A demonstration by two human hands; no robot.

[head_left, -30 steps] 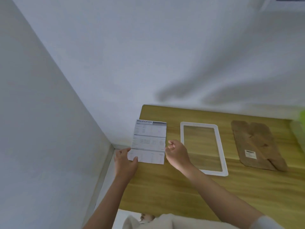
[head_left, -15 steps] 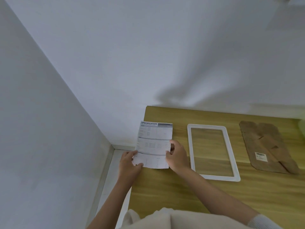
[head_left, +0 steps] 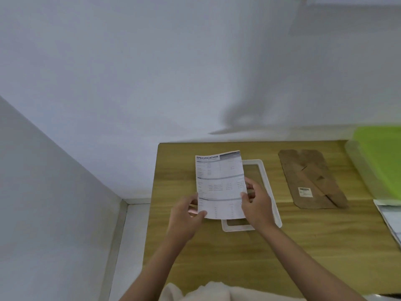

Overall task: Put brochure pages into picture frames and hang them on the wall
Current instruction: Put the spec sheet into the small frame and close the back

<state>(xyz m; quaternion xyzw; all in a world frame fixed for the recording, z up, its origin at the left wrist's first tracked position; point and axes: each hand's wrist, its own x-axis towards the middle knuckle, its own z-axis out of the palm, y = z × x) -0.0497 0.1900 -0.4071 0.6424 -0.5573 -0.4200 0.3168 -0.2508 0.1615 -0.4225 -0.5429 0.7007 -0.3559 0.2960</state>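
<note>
my left hand (head_left: pixel 186 216) and right hand (head_left: pixel 257 205) pinch the page (head_left: pixel 220 183) by its sides over the white frame (head_left: pixel 268 185) on the counter (head_left: pixel 249 257).

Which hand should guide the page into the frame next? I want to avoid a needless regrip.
Probably the right hand: it pinches the page directly over the white frame, while the left hand holds the edge farther from it.
</note>
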